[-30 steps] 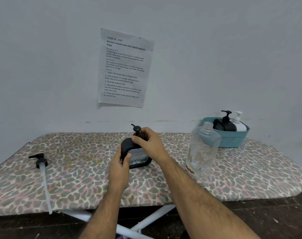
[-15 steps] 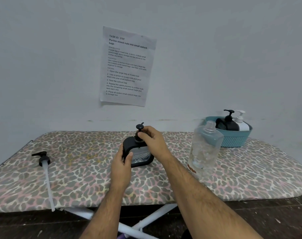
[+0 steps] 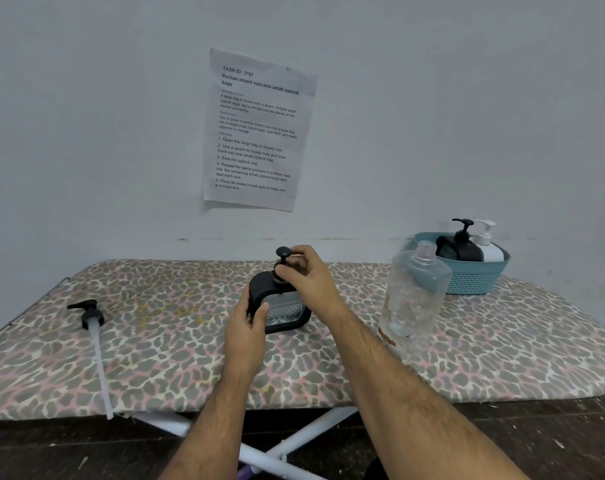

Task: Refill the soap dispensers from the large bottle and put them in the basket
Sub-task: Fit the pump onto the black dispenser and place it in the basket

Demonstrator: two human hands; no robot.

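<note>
Since a moment ago the right hand [image 3: 303, 271] has turned on the pump head [image 3: 284, 252], pinching its collar; the left hand [image 3: 247, 318] clamps the black dispenser [image 3: 280, 306] mid ironing board [image 3: 155, 341]. Likely screwing shut; next, carry it to the basket [image 3: 474, 278].

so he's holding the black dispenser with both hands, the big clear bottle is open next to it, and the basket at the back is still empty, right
Not quite: the basket isn't empty. The head view shows two dispensers already standing in it, a black dispenser and a white dispenser. The rest holds: the left hand and right hand are both on the black square dispenser, and the uncapped large clear bottle stands beside it.
</note>
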